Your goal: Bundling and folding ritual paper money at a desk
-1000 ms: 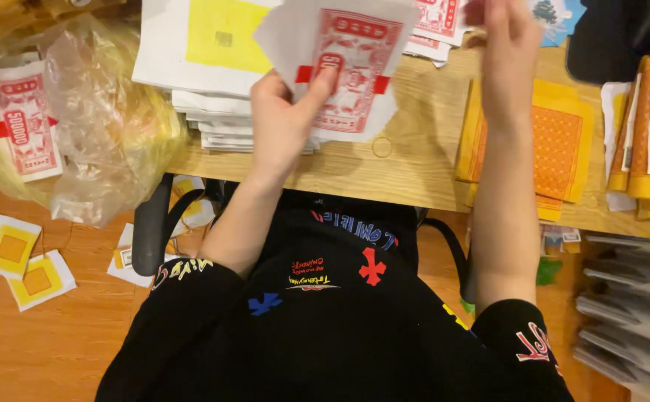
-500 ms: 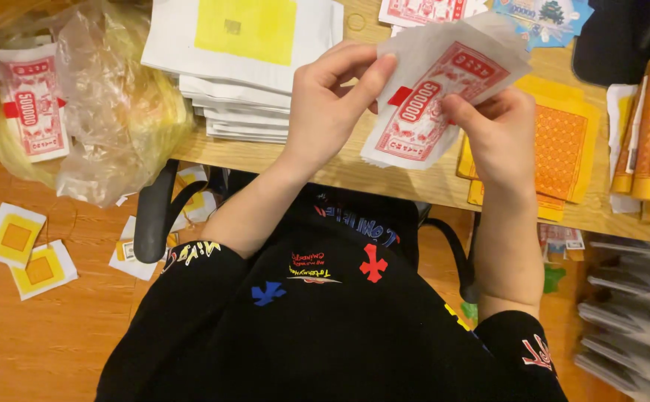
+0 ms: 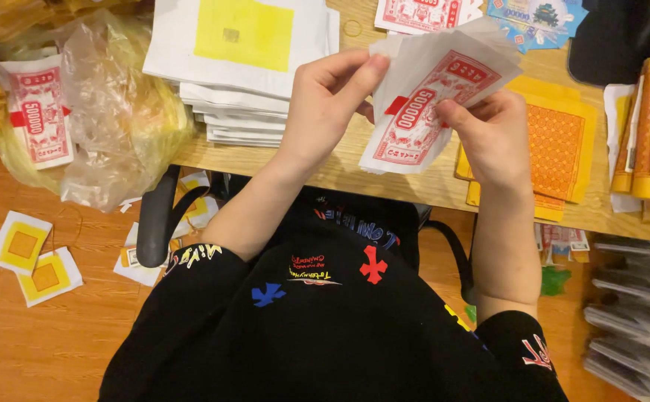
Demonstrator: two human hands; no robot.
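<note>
While the thumb and forefinger of the left hand (image 3: 323, 104) pinch the upper left corner of a thin bundle of white paper notes (image 3: 433, 104), the right hand (image 3: 492, 138) closes its fingers on the bundle's right edge, thumb laid across the front. Held between both hands, the bundle hangs tilted above the near edge of the wooden table (image 3: 384, 179), its top corner higher on the right. Its front sheet is white with a red printed panel, a red oval at the centre and a red band crossing the left side; several sheet edges fan out behind it at the top.

Just left of the left hand stands a stack of white sheets with a yellow square (image 3: 243, 45), squared up on the table. Under the right hand lies a pile of yellow sheets with orange print (image 3: 556, 149). Rolled yellow-and-orange bundles (image 3: 649, 126) lie at the far right. A crumpled clear plastic bag (image 3: 116, 112) sits at the table's left end, with a red-banded packet of similar notes (image 3: 38, 112) beside it. Small white-and-yellow squares (image 3: 34, 257) are scattered on the floor. Black sleeves with coloured marks (image 3: 325, 313) fill the lower frame.
</note>
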